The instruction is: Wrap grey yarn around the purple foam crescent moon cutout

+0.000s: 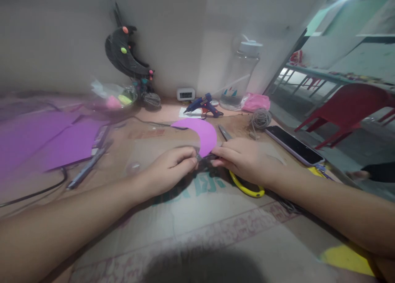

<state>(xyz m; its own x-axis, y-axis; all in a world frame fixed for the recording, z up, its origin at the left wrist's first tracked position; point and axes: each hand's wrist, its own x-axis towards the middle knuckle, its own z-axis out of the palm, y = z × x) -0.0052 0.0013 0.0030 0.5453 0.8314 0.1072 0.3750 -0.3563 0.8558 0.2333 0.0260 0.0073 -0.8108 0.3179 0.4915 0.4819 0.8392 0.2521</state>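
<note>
A purple crescent-shaped cutout point(209, 134) stands between my hands, its lower tip at my fingertips. My left hand point(175, 165) is closed in a pinch at that tip. Opposite it, my right hand point(243, 159) pinches what looks like grey yarn point(207, 156) across the tip; the blur hides exactly how it runs. Under my right hand lie scissors with yellow handles point(247, 189), their blade end showing beyond my knuckles. A ball of grey yarn point(261, 119) rests on the table behind my right hand.
Purple sheets point(61, 139) and a pen point(88, 167) lie at left. Behind are a blue glue gun point(203, 105), a small clock point(185, 94) and a clear bottle point(242, 75). A phone point(294, 144) lies at right. A dark crescent decoration point(123, 54) hangs on the wall.
</note>
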